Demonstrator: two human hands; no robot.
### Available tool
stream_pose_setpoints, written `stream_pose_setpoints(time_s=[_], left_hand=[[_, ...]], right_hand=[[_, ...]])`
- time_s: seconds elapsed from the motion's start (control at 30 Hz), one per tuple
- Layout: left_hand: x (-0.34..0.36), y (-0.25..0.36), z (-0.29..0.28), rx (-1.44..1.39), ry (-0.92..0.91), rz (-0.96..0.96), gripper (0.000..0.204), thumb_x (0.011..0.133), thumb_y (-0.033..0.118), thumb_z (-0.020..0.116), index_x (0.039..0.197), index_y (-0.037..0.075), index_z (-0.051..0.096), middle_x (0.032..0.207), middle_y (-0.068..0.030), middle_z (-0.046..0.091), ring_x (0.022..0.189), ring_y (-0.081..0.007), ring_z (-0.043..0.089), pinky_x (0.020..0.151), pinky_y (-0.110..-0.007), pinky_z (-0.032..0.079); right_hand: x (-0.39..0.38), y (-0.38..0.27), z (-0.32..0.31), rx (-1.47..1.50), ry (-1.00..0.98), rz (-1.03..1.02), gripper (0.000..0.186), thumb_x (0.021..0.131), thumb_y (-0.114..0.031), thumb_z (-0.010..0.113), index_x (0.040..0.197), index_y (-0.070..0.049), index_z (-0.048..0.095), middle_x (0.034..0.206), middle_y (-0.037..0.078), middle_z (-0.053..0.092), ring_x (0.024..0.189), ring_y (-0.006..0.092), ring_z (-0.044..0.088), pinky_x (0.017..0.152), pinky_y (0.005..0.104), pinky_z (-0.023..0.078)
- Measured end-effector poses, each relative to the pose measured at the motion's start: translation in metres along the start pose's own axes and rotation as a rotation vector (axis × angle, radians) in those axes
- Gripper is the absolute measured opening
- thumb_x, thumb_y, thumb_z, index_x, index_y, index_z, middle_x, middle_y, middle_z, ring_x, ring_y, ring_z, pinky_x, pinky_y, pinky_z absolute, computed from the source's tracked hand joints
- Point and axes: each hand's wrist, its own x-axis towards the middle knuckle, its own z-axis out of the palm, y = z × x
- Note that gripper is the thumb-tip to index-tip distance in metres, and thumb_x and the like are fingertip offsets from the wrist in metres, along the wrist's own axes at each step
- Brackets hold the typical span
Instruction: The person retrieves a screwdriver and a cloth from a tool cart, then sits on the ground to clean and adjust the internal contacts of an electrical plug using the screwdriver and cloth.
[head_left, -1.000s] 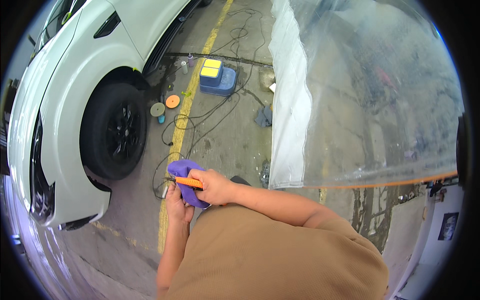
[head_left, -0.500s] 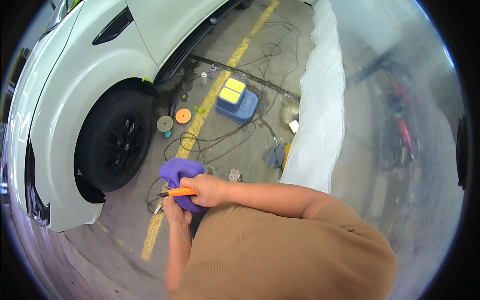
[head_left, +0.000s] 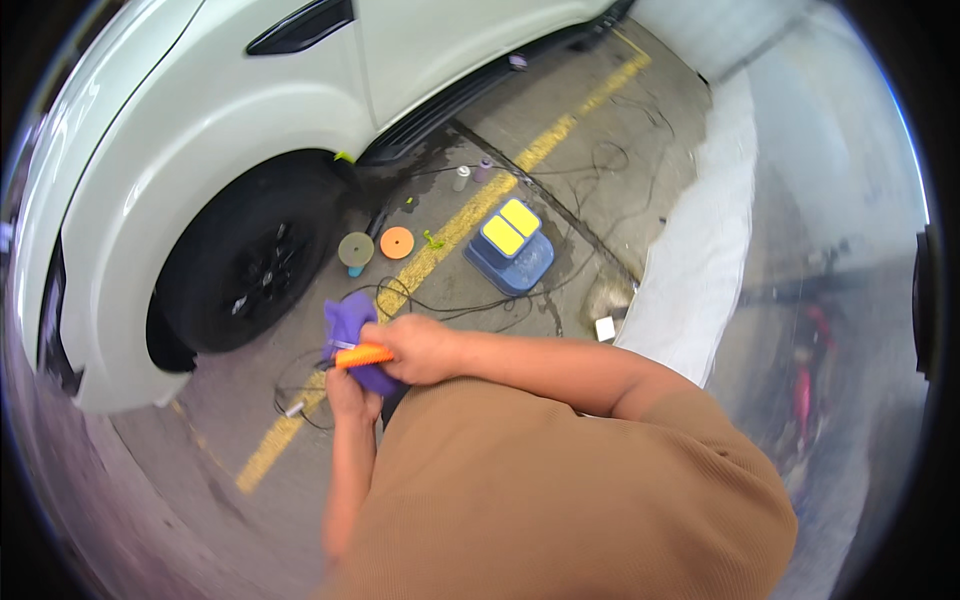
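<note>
In front of my body, my two hands meet over a bunched purple cloth [head_left: 348, 316]. My right hand [head_left: 422, 348] is closed around a tool with a ribbed orange handle [head_left: 362, 355], and the cloth is gathered against the same hand. The tool's dark tip points left, but its kind is not clear. Just below that tip is my left hand [head_left: 352, 396], fingers curled up against the tool and cloth; what it grips is partly hidden. Beyond the hands, a white car [head_left: 240, 110] stands at the left with its black front wheel [head_left: 265, 275] nearest.
On the floor lie a greenish round pad [head_left: 356, 249], an orange round pad [head_left: 397, 242] and a loose dark cable [head_left: 440, 308]. Two small bottles [head_left: 462, 178] stand farther off. A blue step stool [head_left: 515, 262] with yellow pads is ahead. White sheeting [head_left: 715, 235] hangs at the right.
My view has turned, so the car, stool and pads sit farther right in the picture. Both hands stay together at the tool and cloth, and the cloth's folds look narrower.
</note>
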Motion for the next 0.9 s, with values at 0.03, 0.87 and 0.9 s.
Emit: stream_pose_setpoints(time_s=[0.03,0.87,0.9], left_hand=[[0.009,-0.001,0.005,-0.048,0.01,-0.008,0.029,0.103,0.026,0.046,0.111,0.003,0.062,0.108,-0.0082,0.066,0.099,-0.0197,0.065,0.092,-0.038,0.052],[0.202,-0.137,0.12,-0.951,0.684,0.71,0.009,0.099,0.004,0.053,0.104,0.008,0.059,0.099,-0.0064,0.067,0.089,-0.0181,0.067,0.083,-0.034,0.057],[0.218,-0.147,0.142,-1.053,0.737,0.722,0.007,0.099,0.004,0.054,0.103,0.008,0.058,0.097,-0.0058,0.067,0.087,-0.0174,0.067,0.082,-0.033,0.057]], right_hand=[[0.004,0.002,-0.009,-0.011,-0.042,0.002,0.028,0.081,-0.01,0.064,0.107,-0.009,0.057,0.089,0.021,0.068,0.088,0.0445,0.065,0.074,0.0531,0.049],[0.247,0.193,-0.123,-0.115,-1.114,-0.673,0.042,0.077,0.0,0.066,0.118,-0.005,0.057,0.095,0.019,0.067,0.09,0.042,0.065,0.076,0.0483,0.051],[0.249,0.21,-0.127,-0.086,-1.142,-0.551,0.038,0.076,0.001,0.067,0.112,-0.005,0.058,0.093,0.019,0.067,0.089,0.042,0.065,0.075,0.0481,0.051]])
